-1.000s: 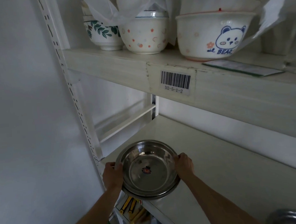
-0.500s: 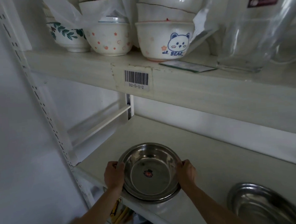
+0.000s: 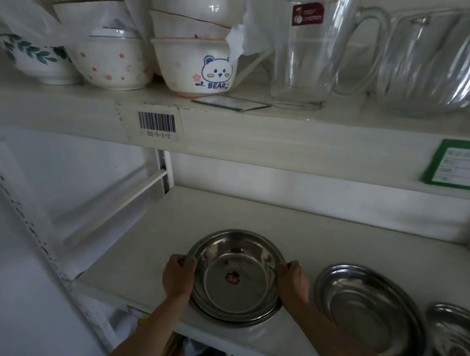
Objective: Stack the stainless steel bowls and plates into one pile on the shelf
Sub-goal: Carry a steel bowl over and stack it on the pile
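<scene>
- Where the white shelf (image 3: 258,225) meets a pale wall at its left end, the light is dim and the board is mostly bare toward the back.
- A stainless steel bowl (image 3: 235,277) sits near the shelf's front edge, nested on another rim beneath it.
- The left hand (image 3: 178,278) is clamped on the bowl's left rim, the right hand (image 3: 293,282) on its right rim.
- Just right of it lies a steel plate (image 3: 368,311), then a second plate (image 3: 459,332) cut by the frame.
- The upper shelf (image 3: 253,130), with a barcode label (image 3: 157,124), overhangs it, bearing a bear bowl (image 3: 195,65), other ceramic bowls and a glass jug (image 3: 314,45).
</scene>
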A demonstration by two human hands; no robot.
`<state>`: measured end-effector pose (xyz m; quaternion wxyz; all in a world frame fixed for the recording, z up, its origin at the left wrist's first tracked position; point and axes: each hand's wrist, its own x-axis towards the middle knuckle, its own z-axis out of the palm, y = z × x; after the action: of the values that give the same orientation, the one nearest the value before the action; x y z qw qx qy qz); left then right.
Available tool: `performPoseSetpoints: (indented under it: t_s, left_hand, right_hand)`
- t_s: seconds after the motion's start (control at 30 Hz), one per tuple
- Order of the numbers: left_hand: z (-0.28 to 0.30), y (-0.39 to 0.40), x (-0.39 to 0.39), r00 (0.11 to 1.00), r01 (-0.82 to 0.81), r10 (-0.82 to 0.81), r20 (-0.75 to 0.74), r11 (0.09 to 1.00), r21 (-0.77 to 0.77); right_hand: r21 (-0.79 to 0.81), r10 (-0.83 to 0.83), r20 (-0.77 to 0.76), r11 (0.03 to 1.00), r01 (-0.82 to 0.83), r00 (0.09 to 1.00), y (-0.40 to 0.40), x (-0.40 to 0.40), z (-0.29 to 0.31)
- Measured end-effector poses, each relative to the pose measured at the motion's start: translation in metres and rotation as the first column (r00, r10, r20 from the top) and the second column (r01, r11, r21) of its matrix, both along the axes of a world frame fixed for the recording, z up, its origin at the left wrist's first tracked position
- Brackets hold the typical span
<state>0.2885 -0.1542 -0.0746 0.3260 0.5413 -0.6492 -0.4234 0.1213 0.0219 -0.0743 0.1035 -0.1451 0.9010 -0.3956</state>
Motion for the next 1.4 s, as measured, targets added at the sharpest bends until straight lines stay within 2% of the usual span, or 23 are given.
performPoseSetpoints:
  t_s: [0.23, 0.33, 0.43, 0.57, 0.77, 0.9, 1.07, 1.3, 1.37, 1.4]
  left_hand:
    - [-0.003, -0.011, 0.001, 0.989, 0.054, -0.054, 0.138, 0.999, 0.003]
    - [0.009, -0.007, -0.004, 0.987, 0.059, -0.046, 0.155, 0.995, -0.081]
    - [0.029, 0.011, -0.017, 0.997, 0.071, -0.065, 0.041, 0.977, -0.199]
    - [0.048, 0.064, -0.040, 0.962, 0.201, -0.245, -0.121, 0.934, -0.296]
    - [0.050, 0.156, -0.080, 0.859, 0.400, -0.464, -0.218, 0.872, -0.282]
    - [0.036, 0.198, -0.096, 0.817, 0.497, -0.519, -0.251, 0.854, -0.153]
    - [-0.002, 0.220, -0.109, 0.819, 0.546, -0.550, -0.163, 0.834, -0.072]
    - [-0.049, 0.229, -0.123, 0.876, 0.482, -0.476, -0.081, 0.871, 0.092]
    - [-0.092, 0.216, -0.142, 0.897, 0.442, -0.429, -0.110, 0.876, 0.192]
    - [-0.096, 0.216, -0.145, 0.902, 0.432, -0.415, -0.121, 0.871, 0.234]
  right_hand:
    - [0.051, 0.021, -0.026, 0.998, -0.020, 0.999, 0.005, 0.001, 0.009]
    - [0.033, 0.020, -0.088, 0.999, -0.017, 0.996, 0.011, 0.001, 0.016]
    - [-0.037, -0.013, -0.163, 0.999, 0.007, 0.987, 0.019, -0.003, 0.027]
    - [-0.122, -0.099, -0.188, 0.990, 0.076, 0.977, 0.039, -0.014, 0.040]
    - [-0.169, -0.196, -0.179, 0.971, 0.166, 0.964, 0.083, -0.030, 0.050]
    - [-0.218, -0.270, -0.181, 0.949, 0.229, 0.946, 0.123, -0.040, 0.049]
    - [-0.233, -0.391, -0.130, 0.905, 0.355, 0.911, 0.185, -0.046, 0.038]
    - [-0.268, -0.550, 0.160, 0.775, 0.573, 0.819, 0.253, -0.021, 0.009]
    - [-0.233, -0.539, 0.209, 0.783, 0.577, 0.816, 0.261, -0.013, -0.002]
    - [-0.207, -0.526, 0.240, 0.793, 0.572, 0.816, 0.262, -0.013, -0.011]
